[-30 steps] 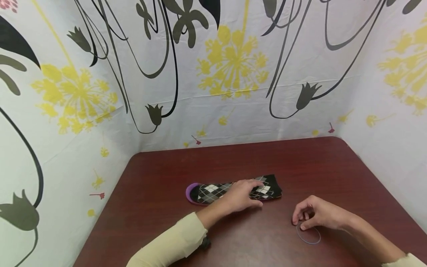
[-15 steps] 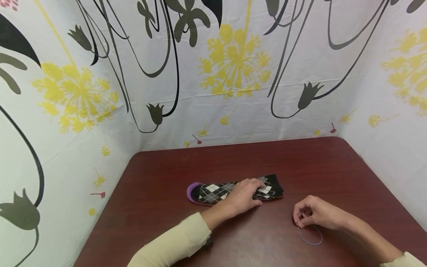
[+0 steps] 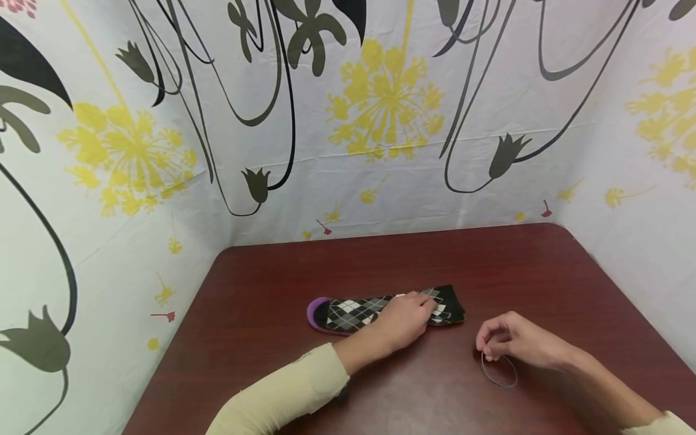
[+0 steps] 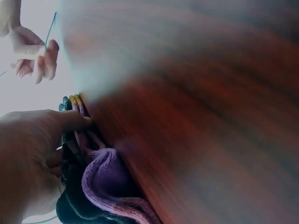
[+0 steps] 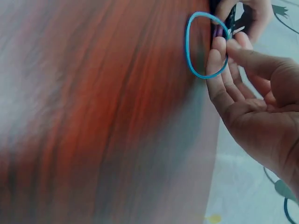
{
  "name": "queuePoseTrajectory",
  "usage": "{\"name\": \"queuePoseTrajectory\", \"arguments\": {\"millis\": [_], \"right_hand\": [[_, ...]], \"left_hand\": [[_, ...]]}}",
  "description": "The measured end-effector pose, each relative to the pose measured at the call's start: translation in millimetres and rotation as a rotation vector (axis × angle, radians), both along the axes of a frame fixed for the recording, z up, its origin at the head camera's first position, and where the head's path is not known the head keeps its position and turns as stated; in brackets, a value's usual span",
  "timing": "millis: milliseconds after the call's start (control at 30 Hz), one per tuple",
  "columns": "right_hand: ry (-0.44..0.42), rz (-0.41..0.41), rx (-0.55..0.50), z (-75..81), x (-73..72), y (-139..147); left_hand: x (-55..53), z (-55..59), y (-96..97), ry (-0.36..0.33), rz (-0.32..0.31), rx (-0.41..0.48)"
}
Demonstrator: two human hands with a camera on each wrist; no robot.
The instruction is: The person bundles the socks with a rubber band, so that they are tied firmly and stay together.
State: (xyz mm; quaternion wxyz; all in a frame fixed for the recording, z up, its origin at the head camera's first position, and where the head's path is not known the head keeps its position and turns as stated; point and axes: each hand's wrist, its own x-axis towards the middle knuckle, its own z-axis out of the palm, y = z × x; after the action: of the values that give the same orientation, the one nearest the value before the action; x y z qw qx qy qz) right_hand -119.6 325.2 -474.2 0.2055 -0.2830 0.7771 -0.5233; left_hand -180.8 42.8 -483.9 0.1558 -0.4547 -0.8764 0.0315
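A flat stack of socks (image 3: 348, 314) lies mid-table, with a black, grey and white argyle sock on top. Purple knit (image 4: 100, 175) shows beneath it, and a bit of yellow appears at the cuff end in the left wrist view. My left hand (image 3: 403, 321) lies over the cuff half and grips it, thumb on the near side and fingers over the top, hiding part of the pattern. To the right, my right hand (image 3: 519, 341) pinches a thin blue rubber band (image 5: 188, 46) between thumb and fingertips. The band hangs as a loose loop, apart from the socks.
The dark red wooden table (image 3: 261, 272) has rounded far corners. Patterned white cloth (image 3: 304, 139) surrounds its back and sides. A small dark object (image 3: 341, 396) sits partly hidden under the left sleeve (image 3: 293, 386).
The left hand's thumb has drawn in against the socks' near edge, closing its grip. The right hand has risen slightly with the rubber band.
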Motion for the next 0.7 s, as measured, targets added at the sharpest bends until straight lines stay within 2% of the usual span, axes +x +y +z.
{"name": "queuePoseTrajectory", "arguments": {"millis": [100, 167, 267, 433, 533, 700], "right_hand": [[-0.032, -0.044, 0.027, 2.9, -0.3, -3.1], [-0.063, -0.05, 0.034, 4.8, -0.7, -3.8], [-0.123, -0.02, 0.005, 5.9, -1.0, -1.4], [-0.254, 0.021, -0.026, 4.9, -0.9, 3.8], [-0.298, 0.04, -0.029, 5.2, -0.8, 5.3], [-0.296, 0.068, -0.045, 6.7, -3.1, 7.6]], "left_hand": [[-0.1, -1.4, 1.4, 0.084, -0.021, -0.037], [0.6, -1.2, 1.6, 0.107, -0.029, -0.073], [1.1, -0.6, 1.6, 0.127, -0.039, -0.113], [1.8, -1.3, 1.4, 0.167, -0.061, -0.116], [2.4, -1.0, 1.5, 0.165, -0.052, -0.116], [-0.6, -1.0, 2.3, 0.117, -0.034, -0.099]]}}
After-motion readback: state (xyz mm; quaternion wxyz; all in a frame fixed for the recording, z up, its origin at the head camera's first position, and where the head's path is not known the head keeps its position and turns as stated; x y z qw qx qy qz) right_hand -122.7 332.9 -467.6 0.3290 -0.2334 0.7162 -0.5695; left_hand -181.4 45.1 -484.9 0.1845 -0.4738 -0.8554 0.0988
